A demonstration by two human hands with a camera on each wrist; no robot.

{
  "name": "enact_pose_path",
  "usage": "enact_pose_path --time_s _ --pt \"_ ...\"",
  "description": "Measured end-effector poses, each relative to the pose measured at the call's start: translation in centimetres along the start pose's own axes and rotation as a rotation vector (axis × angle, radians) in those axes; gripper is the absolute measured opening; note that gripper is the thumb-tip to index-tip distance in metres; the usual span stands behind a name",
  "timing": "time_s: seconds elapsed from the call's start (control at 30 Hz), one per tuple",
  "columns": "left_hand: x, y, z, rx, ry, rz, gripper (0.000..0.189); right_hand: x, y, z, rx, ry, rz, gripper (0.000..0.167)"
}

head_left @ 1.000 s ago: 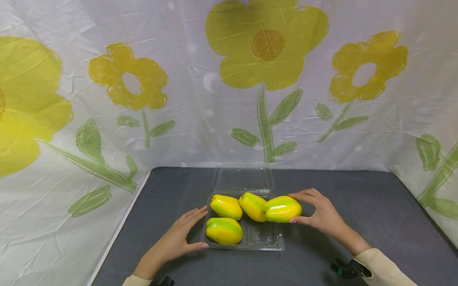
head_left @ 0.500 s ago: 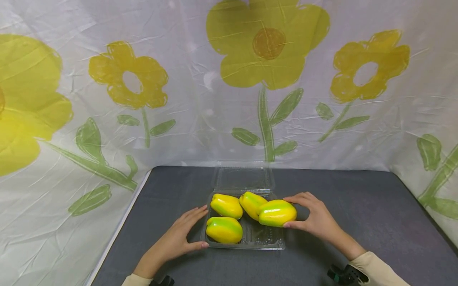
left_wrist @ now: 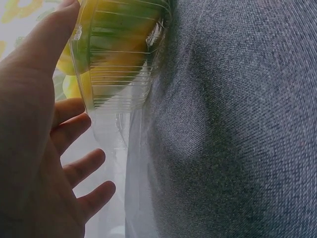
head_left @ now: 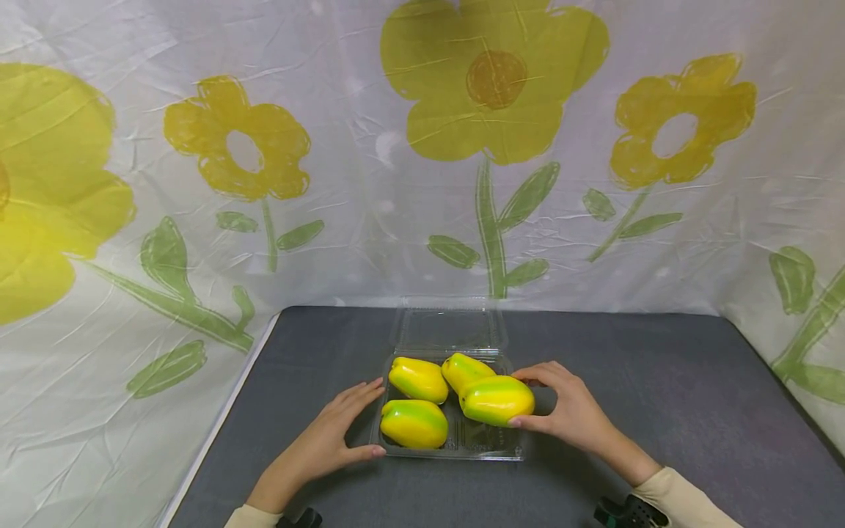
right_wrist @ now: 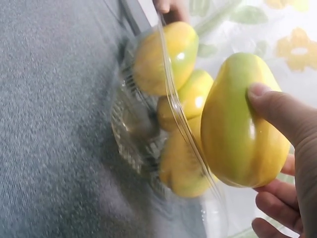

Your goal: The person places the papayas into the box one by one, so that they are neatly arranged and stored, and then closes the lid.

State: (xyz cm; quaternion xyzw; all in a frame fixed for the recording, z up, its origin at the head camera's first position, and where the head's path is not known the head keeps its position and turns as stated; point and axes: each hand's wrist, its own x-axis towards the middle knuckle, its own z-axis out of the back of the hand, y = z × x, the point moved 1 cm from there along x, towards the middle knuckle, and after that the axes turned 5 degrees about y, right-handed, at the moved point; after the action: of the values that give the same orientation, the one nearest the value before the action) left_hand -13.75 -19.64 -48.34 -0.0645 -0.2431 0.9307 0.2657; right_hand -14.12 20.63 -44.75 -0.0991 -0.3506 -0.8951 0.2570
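Note:
A clear plastic clamshell box (head_left: 485, 444) lies with its lid (head_left: 449, 328) folded back. In it rest three yellow-green papayas: one at the front left (head_left: 414, 424), one at the back left (head_left: 418, 380) and one at the back right (head_left: 464, 369). My right hand (head_left: 573, 408) holds a fourth papaya (head_left: 497, 400) between thumb and fingers, above the box's right half. In the right wrist view this papaya (right_wrist: 242, 124) is outside the near rim. My left hand (head_left: 323, 438) is spread at the box's left side, thumb and fingertips at the rim; its fingers (left_wrist: 81, 168) look relaxed.
The box stands on a dark grey cloth-covered table (head_left: 627, 367). A white curtain (head_left: 356, 220) printed with yellow flowers hangs behind and at the sides. A dark wrist device (head_left: 630, 511) sits at the right cuff.
My right hand has carried its papaya left and slightly toward me, further over the box. The left hand and the other papayas have stayed in place.

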Motion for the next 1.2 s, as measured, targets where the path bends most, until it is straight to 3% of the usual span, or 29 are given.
enact_pose_path --time_s 0.47,1.2 --pt "-0.1 -0.1 0.1 -0.008 -0.002 0.0 0.095 -0.1 1.1 -1.6 -0.005 0.023 -0.021 0.057" --pt "-0.1 -0.2 0.1 -0.02 0.01 0.022 0.095 -0.1 1.6 -3.7 -0.082 -0.023 -0.017 0.059"
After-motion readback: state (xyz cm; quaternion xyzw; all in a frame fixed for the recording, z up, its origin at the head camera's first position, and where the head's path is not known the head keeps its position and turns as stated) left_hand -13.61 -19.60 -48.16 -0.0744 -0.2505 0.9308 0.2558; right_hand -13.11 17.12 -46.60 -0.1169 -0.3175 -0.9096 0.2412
